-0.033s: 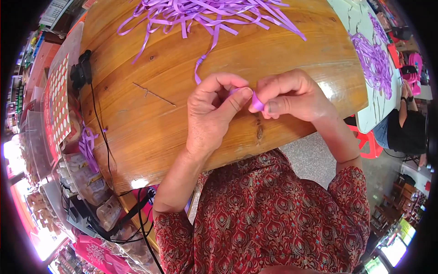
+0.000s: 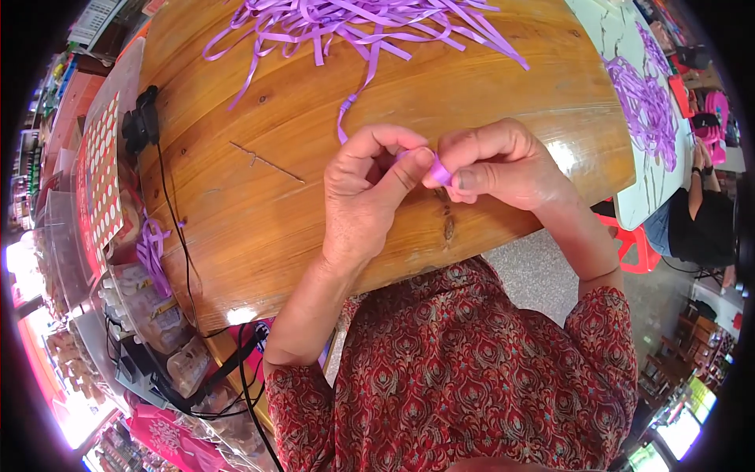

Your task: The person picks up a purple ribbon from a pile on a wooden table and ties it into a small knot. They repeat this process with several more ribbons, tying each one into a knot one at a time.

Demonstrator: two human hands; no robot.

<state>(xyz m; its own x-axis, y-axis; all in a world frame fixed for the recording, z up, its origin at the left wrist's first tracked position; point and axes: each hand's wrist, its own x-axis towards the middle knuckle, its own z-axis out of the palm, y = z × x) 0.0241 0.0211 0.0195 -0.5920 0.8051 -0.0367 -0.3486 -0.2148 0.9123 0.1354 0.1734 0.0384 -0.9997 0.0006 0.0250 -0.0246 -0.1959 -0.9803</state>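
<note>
My left hand (image 2: pixel 358 197) pinches a purple ribbon (image 2: pixel 441 170) between thumb and forefinger, above the near part of the wooden table (image 2: pixel 259 228). Close beside it, my right hand (image 2: pixel 507 169) grips the same ribbon, which bends in a small loop between the two sets of fingertips. Part of the ribbon is hidden by my fingers. Behind my left hand the strip runs away over the wood, with a small knot (image 2: pixel 347 103) in it, toward a loose heap of purple ribbons (image 2: pixel 338 31) at the far edge. A thin twisted wire-like piece (image 2: pixel 271 165) lies left of my hands.
A black clip-like device (image 2: pixel 141 122) with a cable sits at the table's left edge. Left of it are a dotted red-and-white sheet (image 2: pixel 102 173) and more ribbon (image 2: pixel 152 252). At right, a white table (image 2: pixel 637 204) bears ribbons, near a red stool (image 2: pixel 635 245) and another person (image 2: pixel 700 216).
My right fingertips have shifted very slightly left, and the ribbon loop between my hands has turned a little. Otherwise the scene looks the same.
</note>
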